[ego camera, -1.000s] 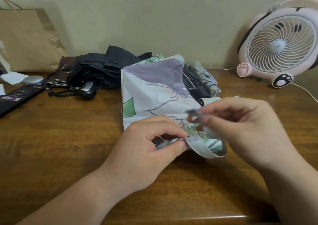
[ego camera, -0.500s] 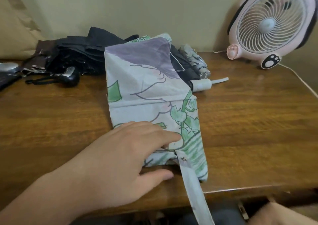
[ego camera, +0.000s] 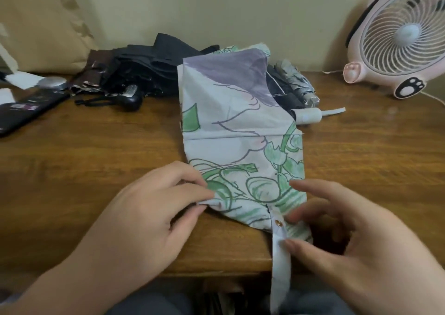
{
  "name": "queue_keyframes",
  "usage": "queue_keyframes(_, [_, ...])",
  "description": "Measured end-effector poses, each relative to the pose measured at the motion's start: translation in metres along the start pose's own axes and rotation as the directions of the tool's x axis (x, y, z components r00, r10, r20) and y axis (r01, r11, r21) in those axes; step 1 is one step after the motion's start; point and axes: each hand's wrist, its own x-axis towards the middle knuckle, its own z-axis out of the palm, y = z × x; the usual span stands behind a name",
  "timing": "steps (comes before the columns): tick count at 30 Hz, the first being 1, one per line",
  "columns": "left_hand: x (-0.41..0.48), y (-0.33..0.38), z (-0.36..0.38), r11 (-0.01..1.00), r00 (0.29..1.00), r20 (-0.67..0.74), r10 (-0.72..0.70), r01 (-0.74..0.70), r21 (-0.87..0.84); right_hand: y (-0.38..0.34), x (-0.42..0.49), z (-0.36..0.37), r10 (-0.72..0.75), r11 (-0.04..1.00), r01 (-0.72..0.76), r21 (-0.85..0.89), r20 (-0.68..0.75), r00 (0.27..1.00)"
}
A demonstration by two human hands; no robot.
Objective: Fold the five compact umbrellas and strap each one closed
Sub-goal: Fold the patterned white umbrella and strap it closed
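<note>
- Since half a second ago, the right hand (ego camera: 349, 247) rises from below the table edge to the pale fabric closing strap (ego camera: 280, 266), and the left hand (ego camera: 154, 208) goes from pressing flat to pinching.
- Left hand pinches the near-left hem of the white fabric compact umbrella printed in green and purple (ego camera: 240, 127), which lies flattened on the brown wooden table (ego camera: 96, 158).
- Right hand is spread wide, its thumb tip touching the strap.
- Roll the pleats tight first, or the small brass snap (ego camera: 279, 222) likely won't reach.
</note>
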Motion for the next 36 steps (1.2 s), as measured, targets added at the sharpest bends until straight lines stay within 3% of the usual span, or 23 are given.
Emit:
queue_keyframes(3, [-0.001,0.004,-0.002,0.985,0.99,-0.078,-0.115,0.104,-0.138,0.026,-0.007,-0.003,-0.015,0.997,0.024,0.079,-0.11,0.994])
queue_keyframes(6, [-0.002,0.007,-0.001,0.964,0.976,-0.131,-0.173,0.141,-0.223,0.021,-0.007,-0.003,0.086,0.983,-0.069,0.169,-0.098,0.991])
queue_keyframes(8, [-0.002,0.008,-0.001,0.951,0.969,-0.147,-0.197,0.153,-0.269,0.02,-0.01,-0.006,0.124,0.932,-0.092,0.349,-0.069,0.99])
queue_keyframes(11, [0.003,0.009,-0.002,0.932,0.965,-0.13,-0.226,0.175,-0.317,0.022,-0.009,0.003,0.065,0.848,0.01,0.531,-0.122,0.99])
queue_keyframes(16, [0.005,0.007,-0.003,0.906,0.963,-0.087,-0.256,0.208,-0.369,0.031,-0.001,0.006,0.068,0.868,-0.014,0.496,-0.09,0.994])
queue_keyframes(22, [0.006,0.006,-0.003,0.817,0.951,0.018,-0.31,0.276,-0.506,0.027,0.0,0.004,-0.075,0.895,0.082,0.438,-0.032,0.997])
queue_keyframes(26, [0.002,0.0,-0.006,0.849,0.956,0.029,-0.293,0.274,-0.452,0.034,-0.003,0.0,-0.073,0.894,0.075,0.443,-0.021,0.997])
queue_keyframes(29, [-0.001,-0.003,-0.008,0.915,0.977,0.12,-0.176,0.208,-0.345,0.036,-0.009,0.0,-0.035,0.901,0.031,0.432,0.0,0.999])
queue_keyframes(33, [0.0,-0.01,-0.014,0.944,0.949,0.302,-0.089,0.177,-0.279,0.031,-0.015,-0.004,-0.059,0.98,0.068,0.189,-0.054,0.997])
queue_keyframes(36, [0.004,-0.009,-0.013,0.952,0.963,0.258,-0.077,0.148,-0.269,0.023,-0.018,-0.012,-0.063,0.994,0.066,0.089,-0.039,0.997])
